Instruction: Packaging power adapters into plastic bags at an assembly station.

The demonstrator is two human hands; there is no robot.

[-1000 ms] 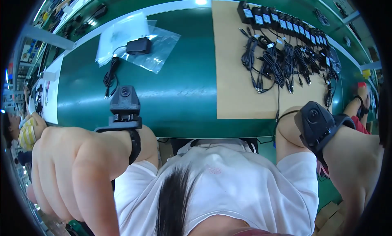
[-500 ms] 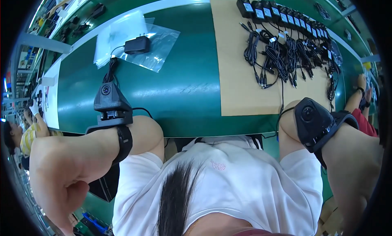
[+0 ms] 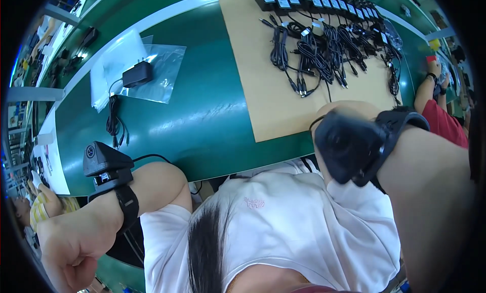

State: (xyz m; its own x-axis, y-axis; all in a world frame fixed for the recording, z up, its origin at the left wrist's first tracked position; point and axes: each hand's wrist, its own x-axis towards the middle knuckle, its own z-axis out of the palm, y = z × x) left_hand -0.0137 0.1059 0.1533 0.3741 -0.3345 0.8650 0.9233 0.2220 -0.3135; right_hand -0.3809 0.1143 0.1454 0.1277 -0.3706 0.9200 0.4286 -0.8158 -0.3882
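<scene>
My left hand [image 3: 76, 250] hangs at the lower left, off the near side of the green table [image 3: 202, 100]. Its fingers curl inward and look closed, and whatever they may hold is hidden. My right hand [image 3: 430, 217] is down at the dark right rim, its fingers out of sight. Each forearm wears a strapped black device, the left one [image 3: 106, 164] sharp, the right one [image 3: 349, 146] smeared by motion. Neither hand touches the black power adapter [image 3: 137, 74] lying on clear plastic bags [image 3: 164, 72], its bundled cable [image 3: 114, 118] trailing nearer.
A brown cardboard sheet [image 3: 248, 75] bears a row of black adapters [image 3: 324, 3] with coiled cables [image 3: 316, 57]. At the far right sits a person in a red sleeve [image 3: 443, 123]; at the left, another in a yellow striped top [image 3: 44, 207].
The view has shifted, so the table things appear farther left. My left forearm sits lower in the picture, uncovering the adapter's cable. My right forearm has swung inward.
</scene>
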